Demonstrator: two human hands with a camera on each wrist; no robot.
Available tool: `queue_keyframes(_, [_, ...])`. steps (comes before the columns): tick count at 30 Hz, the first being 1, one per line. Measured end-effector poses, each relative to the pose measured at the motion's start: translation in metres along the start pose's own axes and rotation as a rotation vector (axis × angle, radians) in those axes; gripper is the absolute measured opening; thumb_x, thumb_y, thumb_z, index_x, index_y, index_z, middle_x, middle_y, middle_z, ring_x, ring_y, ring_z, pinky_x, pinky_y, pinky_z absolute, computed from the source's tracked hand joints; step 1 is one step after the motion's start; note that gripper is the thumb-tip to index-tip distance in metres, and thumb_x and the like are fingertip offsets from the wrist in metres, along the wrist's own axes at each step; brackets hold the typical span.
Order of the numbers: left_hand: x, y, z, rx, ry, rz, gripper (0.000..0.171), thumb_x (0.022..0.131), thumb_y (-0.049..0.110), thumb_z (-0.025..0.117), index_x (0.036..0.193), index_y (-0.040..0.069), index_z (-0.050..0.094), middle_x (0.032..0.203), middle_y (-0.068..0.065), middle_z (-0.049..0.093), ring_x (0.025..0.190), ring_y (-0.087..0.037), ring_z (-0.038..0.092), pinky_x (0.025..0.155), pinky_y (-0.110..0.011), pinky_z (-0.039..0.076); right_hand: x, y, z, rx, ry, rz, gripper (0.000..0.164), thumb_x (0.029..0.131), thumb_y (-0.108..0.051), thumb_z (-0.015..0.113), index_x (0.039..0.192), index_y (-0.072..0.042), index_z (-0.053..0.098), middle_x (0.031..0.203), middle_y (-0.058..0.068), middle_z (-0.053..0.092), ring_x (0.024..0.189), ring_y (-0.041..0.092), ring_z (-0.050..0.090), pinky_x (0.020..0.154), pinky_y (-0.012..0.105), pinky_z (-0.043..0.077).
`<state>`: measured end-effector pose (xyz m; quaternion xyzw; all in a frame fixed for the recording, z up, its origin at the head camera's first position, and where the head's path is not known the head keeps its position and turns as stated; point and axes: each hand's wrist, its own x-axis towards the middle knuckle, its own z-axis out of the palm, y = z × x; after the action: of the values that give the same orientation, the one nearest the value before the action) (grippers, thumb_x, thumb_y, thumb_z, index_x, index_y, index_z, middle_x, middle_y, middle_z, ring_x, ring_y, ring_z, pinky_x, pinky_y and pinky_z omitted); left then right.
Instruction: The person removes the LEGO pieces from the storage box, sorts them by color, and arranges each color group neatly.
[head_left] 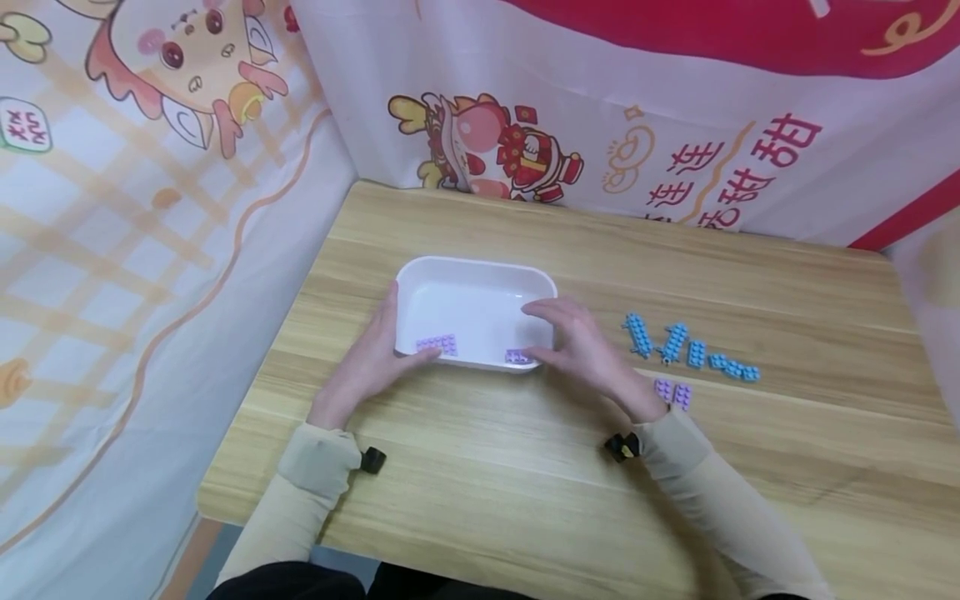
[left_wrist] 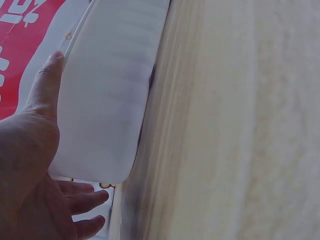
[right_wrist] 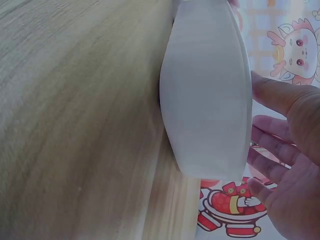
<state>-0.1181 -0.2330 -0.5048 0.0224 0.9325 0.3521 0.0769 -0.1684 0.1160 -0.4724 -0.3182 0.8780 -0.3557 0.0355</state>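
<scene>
A white plastic tray (head_left: 468, 265) with rounded corners sits on the wooden table. Inside it, along the front wall, lie light purple toy bricks: a longer group (head_left: 437, 344) at left and a smaller group (head_left: 517, 357) at right. My left hand (head_left: 370, 354) rests against the left end of the tray, its thumb along the front rim and its other fingers loosely extended by the end wall (left_wrist: 102, 100). Over the right end reaches my right hand (head_left: 581, 350), fingers spread apart, thumb beside the smaller purple group. Nothing is visibly pinched in the right hand (right_wrist: 287, 140).
Several blue brick pieces (head_left: 675, 342) lie in a row to the right of the tray. Two light purple bricks (head_left: 672, 393) lie just beyond my right wrist. Printed cloth (head_left: 480, 142) hangs along the back and left edges of the table (head_left: 480, 467).
</scene>
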Motion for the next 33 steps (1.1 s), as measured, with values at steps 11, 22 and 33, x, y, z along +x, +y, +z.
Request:
queue_keyframes(11, [0.001, 0.002, 0.000, 0.009, -0.004, 0.000, 0.141, 0.088, 0.072, 0.081, 0.176, 0.022, -0.017, 0.188, -0.005, -0.004, 0.173, -0.039, 0.011, 0.142, -0.061, 0.016, 0.015, -0.003, 0.011, 0.060, -0.104, -0.017, 0.070, 0.089, -0.018, 0.093, 0.149, 0.001, 0.064, 0.156, 0.023, 0.064, 0.148, 0.042, 0.058, 0.130, 0.058, 0.045])
queue_keyframes(22, [0.000, 0.001, -0.001, 0.022, 0.007, 0.018, 0.140, 0.089, 0.069, 0.082, 0.177, 0.021, -0.016, 0.188, -0.009, 0.001, 0.172, -0.042, 0.017, 0.140, -0.064, 0.020, 0.047, -0.009, 0.031, -0.115, -0.175, -0.157, 0.070, 0.087, -0.027, 0.095, 0.145, 0.000, 0.069, 0.149, 0.018, 0.070, 0.144, 0.038, 0.062, 0.130, 0.053, 0.046])
queue_keyframes(33, [0.001, 0.001, 0.000, 0.017, 0.015, 0.053, 0.138, 0.089, 0.066, 0.084, 0.176, 0.028, -0.016, 0.188, -0.010, 0.007, 0.171, -0.041, 0.022, 0.140, -0.063, 0.024, 0.070, -0.018, 0.054, -0.154, -0.265, -0.160, 0.060, 0.088, -0.025, 0.093, 0.140, -0.004, 0.073, 0.147, 0.014, 0.073, 0.144, 0.034, 0.062, 0.132, 0.059, 0.039])
